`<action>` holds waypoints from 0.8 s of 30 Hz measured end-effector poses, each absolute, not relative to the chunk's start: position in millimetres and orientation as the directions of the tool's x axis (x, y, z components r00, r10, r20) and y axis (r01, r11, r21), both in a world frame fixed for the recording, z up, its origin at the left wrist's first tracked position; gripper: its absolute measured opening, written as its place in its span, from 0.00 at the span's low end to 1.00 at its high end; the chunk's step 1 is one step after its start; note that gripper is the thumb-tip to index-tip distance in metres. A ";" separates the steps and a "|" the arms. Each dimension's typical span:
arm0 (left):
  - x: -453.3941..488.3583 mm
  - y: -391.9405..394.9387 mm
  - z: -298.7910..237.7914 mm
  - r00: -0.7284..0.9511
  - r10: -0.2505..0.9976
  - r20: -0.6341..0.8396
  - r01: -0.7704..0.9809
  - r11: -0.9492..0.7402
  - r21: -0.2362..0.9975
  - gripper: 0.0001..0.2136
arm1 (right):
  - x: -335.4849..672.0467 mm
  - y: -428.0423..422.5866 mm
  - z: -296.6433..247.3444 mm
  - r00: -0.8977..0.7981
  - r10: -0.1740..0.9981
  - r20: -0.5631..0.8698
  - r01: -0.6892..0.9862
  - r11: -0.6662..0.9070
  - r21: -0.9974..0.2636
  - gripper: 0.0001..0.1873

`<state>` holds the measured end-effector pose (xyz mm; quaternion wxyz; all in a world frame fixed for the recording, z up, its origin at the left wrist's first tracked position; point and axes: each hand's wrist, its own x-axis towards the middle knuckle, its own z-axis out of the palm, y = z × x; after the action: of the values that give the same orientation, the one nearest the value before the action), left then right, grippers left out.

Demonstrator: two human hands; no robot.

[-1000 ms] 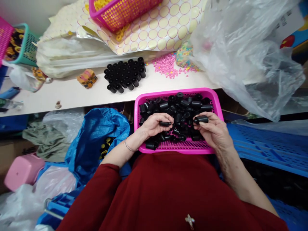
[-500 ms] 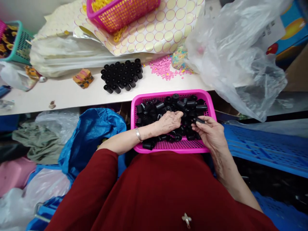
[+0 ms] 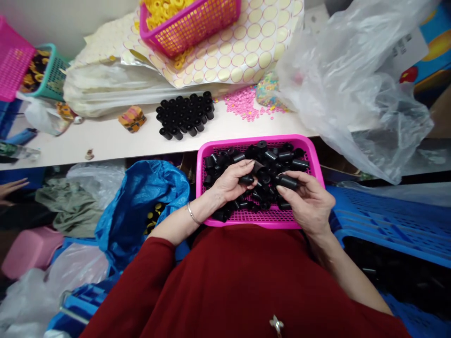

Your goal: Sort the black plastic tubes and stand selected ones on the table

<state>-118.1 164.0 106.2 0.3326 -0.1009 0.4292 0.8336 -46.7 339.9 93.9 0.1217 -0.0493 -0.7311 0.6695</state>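
A pink plastic basket [image 3: 260, 224] at my lap holds many loose black plastic cylinders [image 3: 243, 203], lying in all directions. Over its middle, my left hand [image 3: 230, 182] is turned partly palm up, its fingers closed on black cylinders [image 3: 259, 166]. My right hand [image 3: 310, 197], at the basket's right side, pinches one black cylinder [image 3: 287, 181] between thumb and fingers. The two hands are a short way apart. Beyond the basket, a block of upright black cylinders [image 3: 185, 112] stands in close rows on the white table [image 3: 137, 145].
Pink beads [image 3: 243, 104] lie scattered behind the basket, near a clear plastic bag [image 3: 355, 80]. A pink basket of yellow rings [image 3: 190, 30] rests on sticker sheets [image 3: 225, 61]. To the left are a blue bag [image 3: 123, 202] and another person's hand [image 3: 12, 188].
My left hand has turned from palm down in the pile to partly palm up, with black cylinders in it. My right hand has raised its cylinder slightly. The view has shifted a little.
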 end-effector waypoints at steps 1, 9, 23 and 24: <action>-116.4 164.3 105.7 -0.757 0.466 -0.457 -0.646 -0.428 0.632 0.18 | -46.5 337.6 92.5 -0.965 0.217 0.146 -0.117 0.143 -0.983 0.16; -112.7 166.7 97.6 -0.766 0.454 -0.456 -0.639 -0.462 0.615 0.21 | -51.3 331.0 96.0 -0.924 0.109 0.366 -0.284 0.446 -0.849 0.13; -110.4 159.7 99.3 -0.809 0.357 -0.467 -0.587 -0.464 0.664 0.26 | -57.0 330.9 104.6 -0.920 0.003 0.392 -0.311 0.599 -0.737 0.12; -110.2 159.7 99.9 -0.810 0.359 -0.463 -0.586 -0.460 0.667 0.26 | -58.0 330.9 105.1 -0.920 -0.005 0.391 -0.316 0.599 -0.736 0.12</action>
<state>-110.2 159.7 99.9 0.2797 -0.1294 0.4377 0.8447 -58.0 330.9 105.1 0.1774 0.0914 -0.8764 0.4383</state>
